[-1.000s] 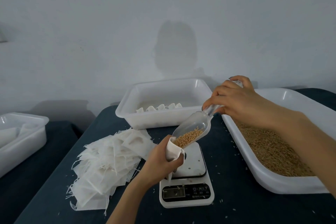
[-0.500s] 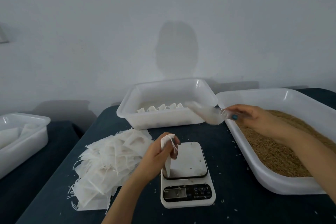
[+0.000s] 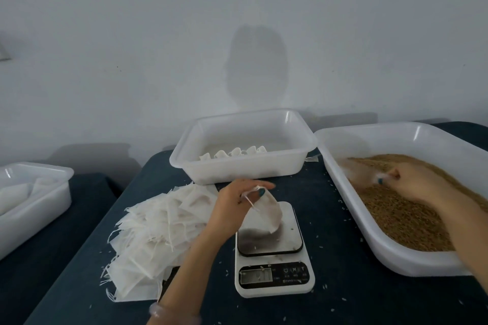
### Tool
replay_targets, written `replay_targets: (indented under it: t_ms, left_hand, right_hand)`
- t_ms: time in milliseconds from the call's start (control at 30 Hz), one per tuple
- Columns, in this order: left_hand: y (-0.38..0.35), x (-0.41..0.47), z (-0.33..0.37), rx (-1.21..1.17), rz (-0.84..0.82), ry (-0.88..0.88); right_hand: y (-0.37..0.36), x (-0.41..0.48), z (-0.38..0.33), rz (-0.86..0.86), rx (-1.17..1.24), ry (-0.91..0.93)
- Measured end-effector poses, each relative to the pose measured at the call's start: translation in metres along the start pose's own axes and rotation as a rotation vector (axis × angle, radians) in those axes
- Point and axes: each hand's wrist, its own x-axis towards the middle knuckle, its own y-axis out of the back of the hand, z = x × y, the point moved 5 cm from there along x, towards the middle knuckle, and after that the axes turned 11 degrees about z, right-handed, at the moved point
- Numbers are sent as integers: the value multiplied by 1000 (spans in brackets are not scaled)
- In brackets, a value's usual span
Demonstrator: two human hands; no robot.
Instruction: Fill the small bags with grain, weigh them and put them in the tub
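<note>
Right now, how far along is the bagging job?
Done: a row of filled bags stands in the tub. In hand: the left hand pinches one bulging bag by its top over the scale, whose display is unreadable; the right hand holds the blurred scoop in the grain tray. Left: a large pile of empty bags beside the scale, so most of the job likely remains.
</note>
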Motion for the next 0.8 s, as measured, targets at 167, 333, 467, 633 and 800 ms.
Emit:
replay_targets:
  t_ms: [167, 333, 467, 633, 800]
  left_hand:
    - [1, -15, -35, 84, -13, 140]
    - [15, -25, -46, 54, 117, 169]
    - [25, -32, -51, -13, 283, 219]
    - [32, -36, -58, 35, 330, 223]
    - [29, -38, -63, 114, 290, 200]
  right_hand:
    - [-9, -9, -1, -173, -198, -21]
    - [5, -15, -21, 40, -244, 87]
    - [32, -52, -84, 447, 272, 429]
    - [3, -95, -132, 216, 530, 512]
    - [-27, -97, -133, 350, 578, 376]
